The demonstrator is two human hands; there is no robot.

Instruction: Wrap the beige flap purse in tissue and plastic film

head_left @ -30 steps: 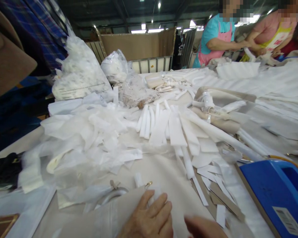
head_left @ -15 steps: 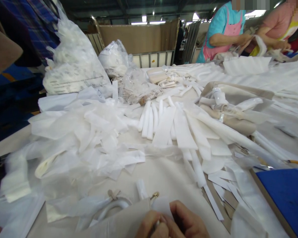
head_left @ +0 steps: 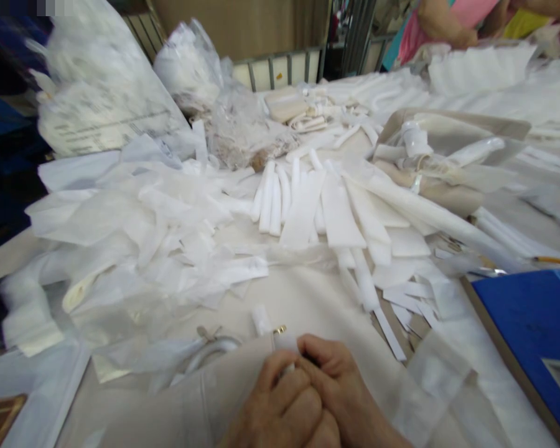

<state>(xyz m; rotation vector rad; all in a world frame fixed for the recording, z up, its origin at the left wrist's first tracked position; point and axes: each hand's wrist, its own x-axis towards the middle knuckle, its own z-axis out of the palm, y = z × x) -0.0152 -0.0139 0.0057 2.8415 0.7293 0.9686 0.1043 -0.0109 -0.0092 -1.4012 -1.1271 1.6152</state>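
My left hand (head_left: pixel 280 407) and my right hand (head_left: pixel 340 386) are pressed together at the bottom centre, fingers curled. Between their fingertips they pinch a small white wrapped piece (head_left: pixel 285 344) at the corner of a beige fabric bag (head_left: pixel 200 404) that lies under them. A small gold metal fitting (head_left: pixel 280 329) shows just above the fingers. A white-wrapped curved handle (head_left: pixel 212 350) lies to the left of the hands.
Loose white tissue and foam strips (head_left: pixel 308 211) cover the table. Clear plastic bags (head_left: pixel 98 106) are piled at the back left. A blue box (head_left: pixel 532 330) sits at the right. Another beige bag (head_left: pixel 448 162) lies at the right. Other people work at the far right.
My left hand lay flat on the bag a second ago; both hands have since closed together on the white piece. The view has tilted downward.
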